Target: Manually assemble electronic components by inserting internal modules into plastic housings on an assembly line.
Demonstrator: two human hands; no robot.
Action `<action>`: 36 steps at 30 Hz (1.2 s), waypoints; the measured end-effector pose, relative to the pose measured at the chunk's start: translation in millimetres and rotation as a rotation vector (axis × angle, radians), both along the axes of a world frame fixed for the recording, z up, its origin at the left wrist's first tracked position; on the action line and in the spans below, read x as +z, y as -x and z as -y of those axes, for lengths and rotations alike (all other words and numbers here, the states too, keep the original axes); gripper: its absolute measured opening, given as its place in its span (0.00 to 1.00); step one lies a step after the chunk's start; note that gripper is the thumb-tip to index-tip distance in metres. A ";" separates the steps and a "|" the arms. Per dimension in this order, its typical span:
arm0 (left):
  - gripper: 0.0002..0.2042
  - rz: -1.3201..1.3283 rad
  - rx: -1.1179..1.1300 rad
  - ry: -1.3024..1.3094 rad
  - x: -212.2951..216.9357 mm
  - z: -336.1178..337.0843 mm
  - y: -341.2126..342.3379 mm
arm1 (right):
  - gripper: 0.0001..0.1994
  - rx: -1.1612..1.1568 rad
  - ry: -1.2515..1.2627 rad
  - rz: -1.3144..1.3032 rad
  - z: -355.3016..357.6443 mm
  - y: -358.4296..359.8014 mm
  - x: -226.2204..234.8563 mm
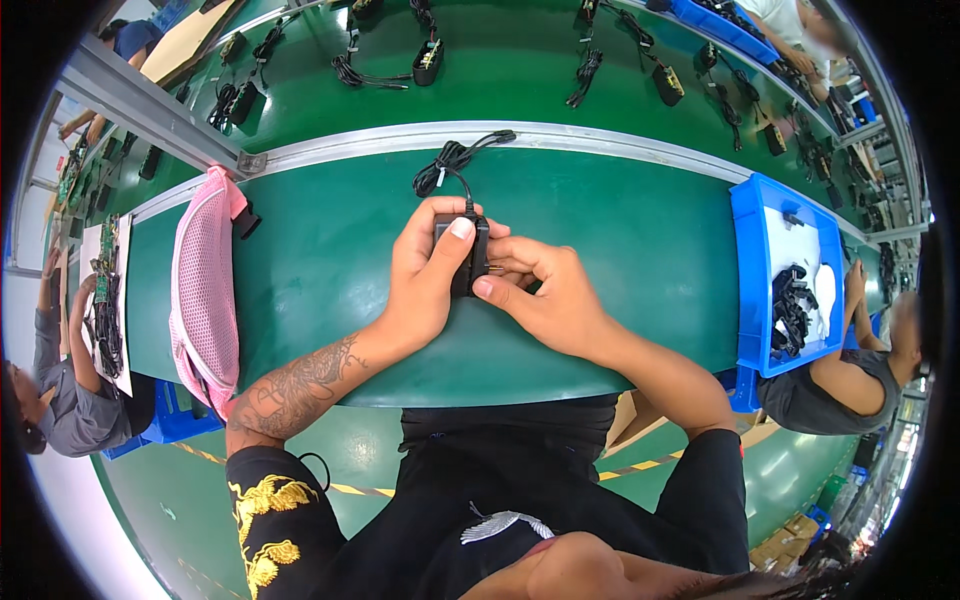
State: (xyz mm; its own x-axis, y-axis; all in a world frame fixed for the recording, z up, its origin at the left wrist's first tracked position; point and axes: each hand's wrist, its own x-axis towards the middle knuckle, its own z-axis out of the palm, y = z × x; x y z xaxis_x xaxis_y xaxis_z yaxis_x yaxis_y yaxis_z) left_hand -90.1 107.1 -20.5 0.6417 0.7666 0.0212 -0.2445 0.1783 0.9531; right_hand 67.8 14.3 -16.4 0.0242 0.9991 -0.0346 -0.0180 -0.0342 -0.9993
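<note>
A black power adapter [462,262] is held upright over the green table, in front of my body. My left hand [425,262] wraps round its left side, thumb lying along the top part. From the right, my right hand [540,285] pinches the lower right side with thumb and fingers. Small metal prongs [495,268] show by the right fingers. A black cord [450,165] leaves the adapter's far end and lies coiled and tied just beyond my hands. The adapter's underside is hidden by my fingers.
A pink mesh bag [207,285] lies at the left. At the right stands a blue bin [755,280] with black parts [792,310]. Beyond a metal rail [560,135], a green belt [500,60] carries several open adapters with cords. Co-workers sit at both sides.
</note>
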 end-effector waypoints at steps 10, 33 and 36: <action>0.12 -0.034 0.030 -0.057 -1.7 8.5 -3.5 | 0.18 0.012 0.063 -0.094 1.0 -4.1 -7.0; 0.15 -0.064 0.010 -0.147 -6.5 1.9 0.7 | 0.17 0.041 0.009 -0.084 2.7 3.1 -16.4; 0.15 -0.075 -0.010 -0.141 -4.2 7.1 -6.1 | 0.17 0.016 -0.008 -0.031 4.8 -1.5 -7.1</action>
